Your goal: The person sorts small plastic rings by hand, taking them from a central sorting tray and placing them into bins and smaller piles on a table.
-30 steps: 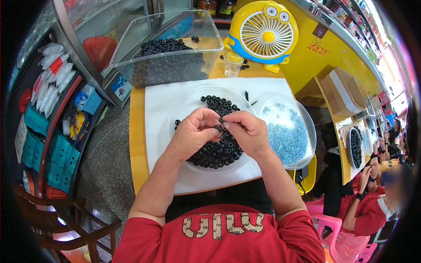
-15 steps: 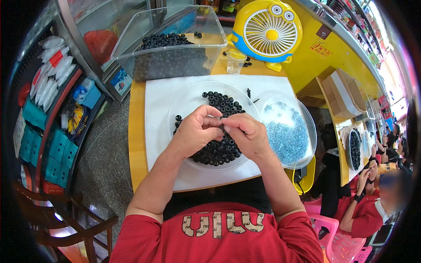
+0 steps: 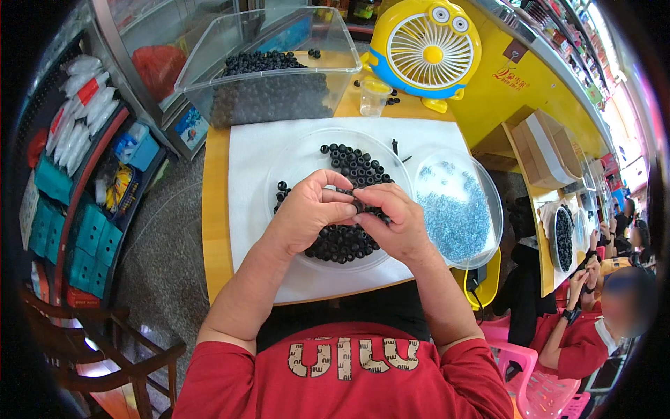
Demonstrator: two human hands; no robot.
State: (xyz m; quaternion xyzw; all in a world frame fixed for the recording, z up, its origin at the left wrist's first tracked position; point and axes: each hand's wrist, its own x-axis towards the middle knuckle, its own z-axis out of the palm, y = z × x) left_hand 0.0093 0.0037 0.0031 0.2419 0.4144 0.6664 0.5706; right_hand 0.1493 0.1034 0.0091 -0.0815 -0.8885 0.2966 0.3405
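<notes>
My left hand (image 3: 307,213) and my right hand (image 3: 399,222) meet over a round clear tray (image 3: 283,157). Their thumbs and fingers are pinched together around one small black ring-shaped part (image 3: 359,206). Whether a smaller piece is also between the fingertips is hidden. Many similar black ring-shaped parts (image 3: 342,243) lie loose in the tray beneath and beyond my hands. Just right of my right hand, a second round clear tray (image 3: 497,216) holds a spread of tiny clear-blue pieces (image 3: 457,223).
A large clear bin (image 3: 269,101) of black parts stands at the back left. Behind the trays are a small clear cup (image 3: 373,99) and a yellow fan (image 3: 422,56). Thin black tools (image 3: 396,147) lie between the trays. A co-worker (image 3: 583,335) sits at the right.
The black ring-shaped part now shows between my fingertips, where little could be seen before. My right-hand fingers have shifted slightly around it. The trays stay put.
</notes>
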